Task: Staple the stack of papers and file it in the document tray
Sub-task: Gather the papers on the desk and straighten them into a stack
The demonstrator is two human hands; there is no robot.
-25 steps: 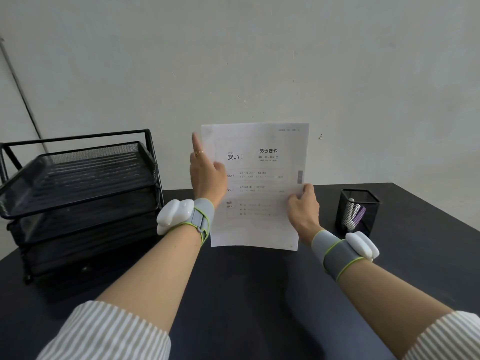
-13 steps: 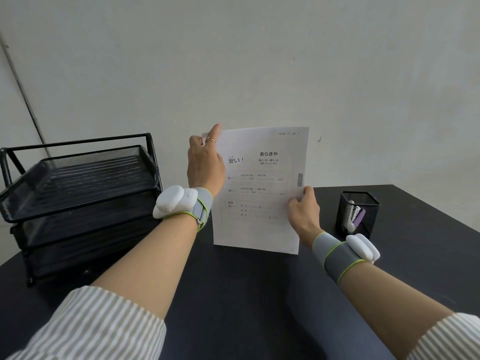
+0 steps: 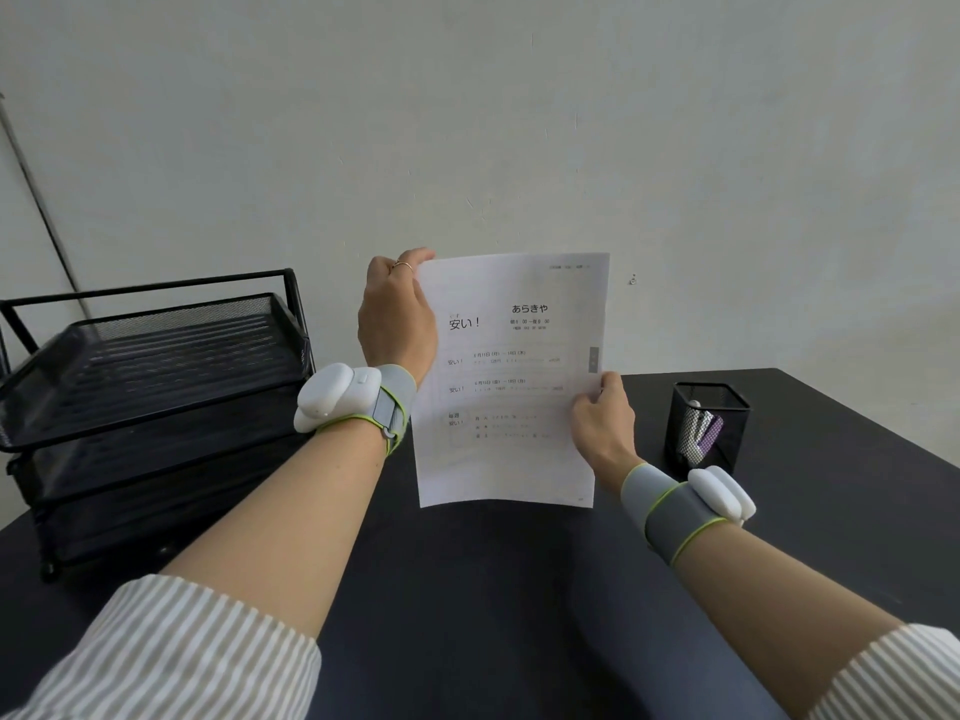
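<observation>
I hold a stack of white printed papers [image 3: 511, 407] upright above the black desk, its bottom edge just over the surface. My left hand [image 3: 397, 319] grips the stack's upper left corner, fingers curled over the top edge. My right hand [image 3: 602, 423] pinches the right edge about halfway down. A black mesh document tray [image 3: 150, 366] with stacked tiers stands at the left. No stapler shows on the desk; something pale and purple sits inside the mesh cup, too small to tell.
A black mesh pen cup [image 3: 709, 426] stands right of the papers near my right wrist. The black desk [image 3: 493, 589] runs up to a plain white wall. Both wrists carry grey bands with white devices.
My left hand slid up the stack's left edge, its raised finger curling down onto the top left corner. The papers and right hand stayed almost still.
</observation>
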